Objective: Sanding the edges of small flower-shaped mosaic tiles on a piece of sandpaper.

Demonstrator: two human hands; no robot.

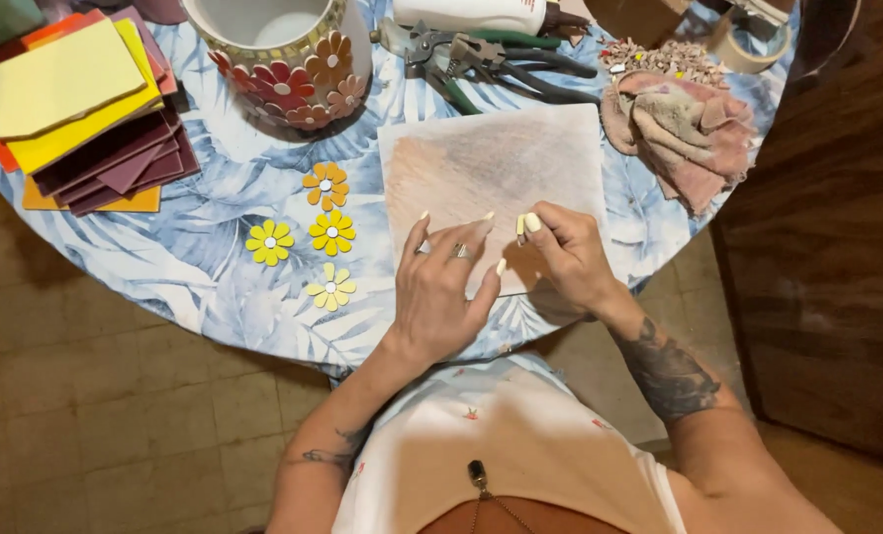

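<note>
Hands are close together on our sanding sheet (501, 163): right hand (570, 259) pinches a small pale tile piece (520, 226) against it, left hand (439, 287) lies spread flat holding the sheet down. Yellow and orange flower tiles (328, 232) sit left, nippers (491, 61) beyond

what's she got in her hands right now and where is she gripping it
The right hand pinches a small pale piece at its lower end. The left hand rests flat on the sheet.

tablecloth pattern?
The tablecloth is pale blue with white palm-leaf prints, clearest in the head view, to the left of the left hand.
</note>
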